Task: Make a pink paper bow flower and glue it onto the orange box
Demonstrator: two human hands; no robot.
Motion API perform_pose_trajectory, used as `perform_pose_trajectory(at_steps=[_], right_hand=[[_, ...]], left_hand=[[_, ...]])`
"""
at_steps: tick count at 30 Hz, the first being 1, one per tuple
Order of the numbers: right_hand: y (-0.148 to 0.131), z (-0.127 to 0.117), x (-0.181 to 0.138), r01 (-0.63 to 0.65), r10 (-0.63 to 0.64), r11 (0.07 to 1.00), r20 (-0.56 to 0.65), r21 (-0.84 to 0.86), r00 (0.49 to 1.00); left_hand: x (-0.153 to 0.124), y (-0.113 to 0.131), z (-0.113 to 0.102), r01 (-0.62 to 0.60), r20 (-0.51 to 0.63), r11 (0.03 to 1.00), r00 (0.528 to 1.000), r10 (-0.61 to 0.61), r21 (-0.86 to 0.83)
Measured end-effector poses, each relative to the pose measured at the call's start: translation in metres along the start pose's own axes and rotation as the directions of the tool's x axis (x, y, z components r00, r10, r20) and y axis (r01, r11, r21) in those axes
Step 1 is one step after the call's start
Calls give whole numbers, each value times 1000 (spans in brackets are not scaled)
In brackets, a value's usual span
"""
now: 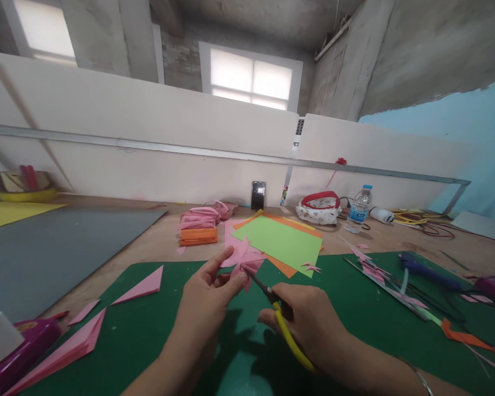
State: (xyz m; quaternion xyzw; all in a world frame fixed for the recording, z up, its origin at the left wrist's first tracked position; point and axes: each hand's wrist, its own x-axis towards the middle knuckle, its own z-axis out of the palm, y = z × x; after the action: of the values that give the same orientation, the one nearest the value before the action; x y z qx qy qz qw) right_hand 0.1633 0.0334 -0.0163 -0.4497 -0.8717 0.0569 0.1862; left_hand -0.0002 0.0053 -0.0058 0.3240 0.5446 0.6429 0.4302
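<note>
The left hand [208, 291] pinches a folded pink paper piece [244, 258] above the green mat [157, 330] on the bench [165, 242]. The right hand [309, 324] grips yellow-handled scissors [278, 313], blades touching the paper's lower edge.

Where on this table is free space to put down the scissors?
The grey sheet at the left is bare, and so is the green mat between the pink triangle and the left hand with its pink paper piece. Right of the right hand with the scissors it is crowded: ruler, pink scraps, blue tool.
</note>
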Motion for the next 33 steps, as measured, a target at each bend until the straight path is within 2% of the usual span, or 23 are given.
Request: perform_pose_trajectory(at_steps=[14, 26, 30, 33], right_hand=[[0, 2, 0, -23, 23, 1000, 3, -12, 1000], [0, 2, 2, -44, 44, 999, 4, -7, 999], [3, 0, 3, -3, 2, 998, 18, 69, 1000], [7, -3, 4, 0, -17, 974, 72, 226, 997]], left_hand=[[2, -3, -1, -4, 38, 1000, 999, 4, 13], [3, -4, 0, -19, 20, 1000, 1000, 19, -7], [2, -1, -1, -13, 7, 1000, 1000, 13, 10], [3, 3, -4, -31, -1, 999, 1000, 31, 20]])
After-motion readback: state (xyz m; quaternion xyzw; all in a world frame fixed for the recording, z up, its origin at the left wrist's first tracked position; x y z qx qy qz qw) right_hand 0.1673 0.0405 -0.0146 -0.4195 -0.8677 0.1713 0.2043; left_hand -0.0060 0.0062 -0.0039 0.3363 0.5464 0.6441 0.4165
